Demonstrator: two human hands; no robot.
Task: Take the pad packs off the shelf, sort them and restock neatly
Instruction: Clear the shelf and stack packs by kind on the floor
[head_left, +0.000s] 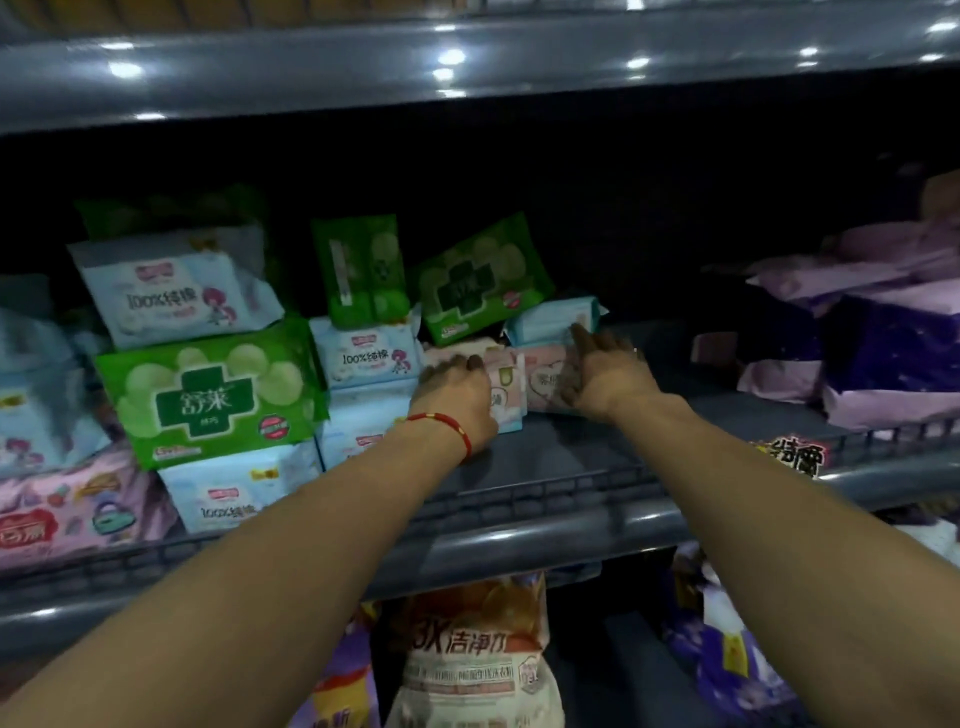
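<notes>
Sorting barely begun; packs lie jumbled.
Left hand (457, 387) and right hand (605, 371), fingers straight, press pink pad packs (511, 382) mid-frame on the shelf (571, 452).

Two pink pad packs (511, 387) lay flat between the hands; a pale blue pack (553, 319) rested just behind the right hand (605, 371); green packs (213, 400) stood tilted beyond the left hand (457, 395).
</notes>
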